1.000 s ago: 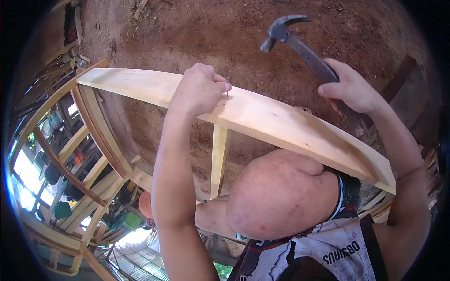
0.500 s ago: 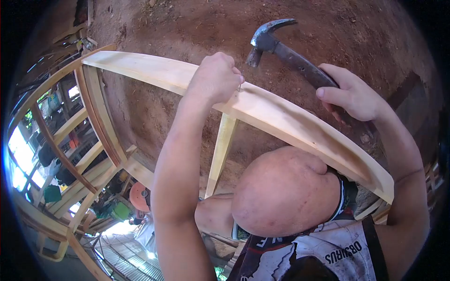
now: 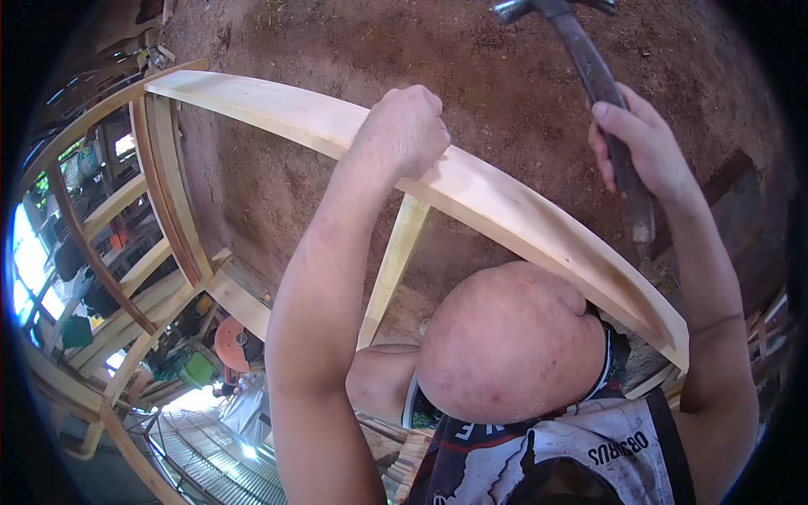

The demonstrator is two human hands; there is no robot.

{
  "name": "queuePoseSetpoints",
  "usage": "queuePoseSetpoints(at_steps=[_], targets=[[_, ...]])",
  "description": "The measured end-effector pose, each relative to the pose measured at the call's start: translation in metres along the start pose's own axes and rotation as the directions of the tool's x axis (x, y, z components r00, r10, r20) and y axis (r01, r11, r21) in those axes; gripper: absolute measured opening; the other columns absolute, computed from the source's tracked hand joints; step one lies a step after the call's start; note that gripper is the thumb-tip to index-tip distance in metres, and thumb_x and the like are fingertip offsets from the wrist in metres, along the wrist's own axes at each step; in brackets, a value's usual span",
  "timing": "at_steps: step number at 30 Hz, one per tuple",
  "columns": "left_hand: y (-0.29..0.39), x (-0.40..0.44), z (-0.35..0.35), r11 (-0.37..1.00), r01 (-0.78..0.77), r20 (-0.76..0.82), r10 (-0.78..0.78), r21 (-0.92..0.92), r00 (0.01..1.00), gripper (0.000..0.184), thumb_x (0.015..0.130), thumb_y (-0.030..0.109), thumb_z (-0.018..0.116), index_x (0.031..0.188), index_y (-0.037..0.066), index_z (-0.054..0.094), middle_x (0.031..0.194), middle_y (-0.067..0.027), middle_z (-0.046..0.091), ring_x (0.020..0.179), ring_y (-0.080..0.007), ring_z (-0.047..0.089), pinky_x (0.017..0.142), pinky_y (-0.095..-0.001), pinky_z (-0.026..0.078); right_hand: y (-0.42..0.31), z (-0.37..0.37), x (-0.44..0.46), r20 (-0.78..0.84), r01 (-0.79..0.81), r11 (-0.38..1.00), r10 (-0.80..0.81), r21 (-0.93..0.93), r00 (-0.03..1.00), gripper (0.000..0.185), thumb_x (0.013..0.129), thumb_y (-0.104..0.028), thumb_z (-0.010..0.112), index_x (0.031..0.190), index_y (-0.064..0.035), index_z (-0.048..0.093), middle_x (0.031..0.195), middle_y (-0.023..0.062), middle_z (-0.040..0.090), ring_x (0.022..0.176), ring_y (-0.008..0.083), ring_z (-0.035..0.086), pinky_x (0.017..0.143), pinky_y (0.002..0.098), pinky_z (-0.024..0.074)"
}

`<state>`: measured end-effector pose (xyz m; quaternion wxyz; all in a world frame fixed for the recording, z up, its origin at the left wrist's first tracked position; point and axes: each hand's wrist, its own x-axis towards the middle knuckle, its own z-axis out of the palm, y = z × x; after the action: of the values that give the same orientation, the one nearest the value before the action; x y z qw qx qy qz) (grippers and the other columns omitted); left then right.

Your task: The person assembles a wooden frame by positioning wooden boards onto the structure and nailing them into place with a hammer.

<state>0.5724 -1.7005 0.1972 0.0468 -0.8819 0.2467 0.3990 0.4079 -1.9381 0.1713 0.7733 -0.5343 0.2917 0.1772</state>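
A pale curved board (image 3: 522,202) runs across the view from upper left to lower right. My left hand (image 3: 408,130) is closed on top of it, near the joint with a pale upright piece (image 3: 398,261). Whatever its fingertips pinch is hidden behind the knuckles. To the right, my right hand (image 3: 635,139) is wrapped round the handle of a claw hammer (image 3: 589,63). The hammer's head is at the top edge of the view, partly cut off, beyond the board.
Slatted wooden framing (image 3: 156,202) stands at the left, joined to the board's far end. Below it are an orange disc-shaped object (image 3: 236,343) and a green item (image 3: 198,369). My bent knee (image 3: 505,337) is close under the board. Brown ground (image 3: 337,50) lies beyond.
The hammer has swung up and away from the board, its head now at the top edge. The nail seen earlier at my left fingertips is now hidden. The view has shifted slightly.
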Motion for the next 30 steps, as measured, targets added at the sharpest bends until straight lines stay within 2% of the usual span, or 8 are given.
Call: queuePoseSetpoints(at_steps=[1, 3, 11, 13, 18, 24, 26, 30], targets=[[0.001, -0.001, -0.001, 1.000, 0.003, -0.010, -0.003, 0.008, 1.000, 0.017, 0.084, 0.016, 0.072, 0.088, 0.000, 0.076, 0.094, -0.0176, 0.075, 0.091, -0.0308, 0.073, 0.087, -0.0412, 0.056, 0.003, -0.001, 0.000, 0.000, 0.004, 1.000, -0.004, -0.001, 1.000, 0.023, 0.097, -0.025, 0.062, 0.101, -0.0041, 0.054, 0.070, 0.0024, 0.059, 0.052, 0.0100, 0.057, 0.046, 0.0259, 0.0465], [0.005, -0.001, -0.001, 1.000, -0.003, -0.023, 0.003, 0.012, 1.000, 0.017, 0.084, 0.016, 0.071, 0.088, 0.000, 0.076, 0.093, -0.0180, 0.075, 0.090, -0.0312, 0.073, 0.087, -0.0411, 0.056, 0.010, -0.007, -0.003, 0.408, -0.082, 0.960, 0.190, -0.268, 0.893, 0.026, 0.097, -0.027, 0.062, 0.107, -0.0050, 0.051, 0.069, 0.0039, 0.057, 0.050, 0.0095, 0.055, 0.043, 0.0242, 0.0449], [0.001, 0.000, 0.001, 0.999, -0.030, -0.015, 0.030, -0.029, 0.999, 0.017, 0.082, 0.015, 0.071, 0.088, -0.001, 0.076, 0.089, -0.0186, 0.075, 0.087, -0.0315, 0.073, 0.085, -0.0402, 0.056, 0.007, -0.002, -0.006, 0.082, -0.063, 0.998, 0.065, -0.027, 0.995, 0.024, 0.095, -0.025, 0.062, 0.101, -0.0043, 0.051, 0.070, 0.0038, 0.059, 0.051, 0.0119, 0.057, 0.045, 0.0285, 0.0479], [-0.001, -0.002, -0.001, 0.999, -0.039, -0.005, 0.039, -0.008, 0.999, 0.018, 0.082, 0.016, 0.072, 0.088, -0.001, 0.077, 0.089, -0.0187, 0.075, 0.087, -0.0314, 0.073, 0.084, -0.0400, 0.056, 0.019, 0.000, -0.011, 0.346, -0.082, 0.941, 0.200, -0.328, 0.917, 0.028, 0.095, -0.025, 0.063, 0.108, -0.0014, 0.053, 0.073, 0.0057, 0.063, 0.051, 0.0121, 0.058, 0.049, 0.0307, 0.0495], [0.005, -0.003, -0.003, 1.000, 0.018, 0.052, -0.018, -0.003, 0.999, 0.021, 0.080, 0.017, 0.074, 0.090, -0.001, 0.077, 0.088, -0.0191, 0.075, 0.085, -0.0302, 0.073, 0.082, -0.0392, 0.056, 0.020, -0.013, -0.004, 0.083, -0.099, 0.995, 0.101, -0.024, 0.991, 0.024, 0.096, -0.027, 0.060, 0.098, -0.0040, 0.053, 0.070, 0.0023, 0.057, 0.055, 0.0105, 0.058, 0.044, 0.0291, 0.0482], [0.001, -0.004, -0.007, 0.999, 0.037, 0.050, -0.037, 0.015, 0.998, 0.022, 0.082, 0.017, 0.075, 0.092, -0.002, 0.076, 0.082, -0.0158, 0.074, 0.078, -0.0251, 0.072, 0.077, -0.0352, 0.056, 0.012, 0.004, -0.017, 0.337, -0.186, 0.967, 0.235, -0.172, 0.912, 0.027, 0.094, -0.026, 0.064, 0.098, -0.0007, 0.055, 0.072, 0.0065, 0.062, 0.056, 0.0144, 0.059, 0.053, 0.0298, 0.0490], [-0.015, -0.021, -0.012, 0.861, -0.048, -0.307, -0.128, -0.507, 0.943, 0.022, 0.086, 0.020, 0.075, 0.089, -0.002, 0.075, 0.072, -0.0048, 0.067, 0.066, -0.0127, 0.061, 0.062, -0.0272, 0.049, 0.013, -0.011, -0.012, 0.237, -0.141, 0.990, 0.142, -0.024, 0.961, 0.026, 0.096, -0.027, 0.063, 0.097, -0.0026, 0.054, 0.070, 0.0051, 0.060, 0.053, 0.0142, 0.058, 0.050, 0.0288, 0.0484], [-0.058, -0.098, -0.013, 0.639, -0.206, -0.545, -0.392, -0.741, 0.741, 0.029, 0.087, 0.022, 0.076, 0.067, 0.006, 0.063, 0.063, 0.0090, 0.046, 0.061, -0.0027, 0.037, 0.055, -0.0245, 0.022, 0.012, -0.034, 0.005, -0.132, 0.122, 0.992, -0.119, 0.015, 0.984, 0.025, 0.096, -0.029, 0.063, 0.092, -0.0063, 0.052, 0.067, 0.0034, 0.058, 0.048, 0.0140, 0.058, 0.041, 0.0299, 0.0481]])
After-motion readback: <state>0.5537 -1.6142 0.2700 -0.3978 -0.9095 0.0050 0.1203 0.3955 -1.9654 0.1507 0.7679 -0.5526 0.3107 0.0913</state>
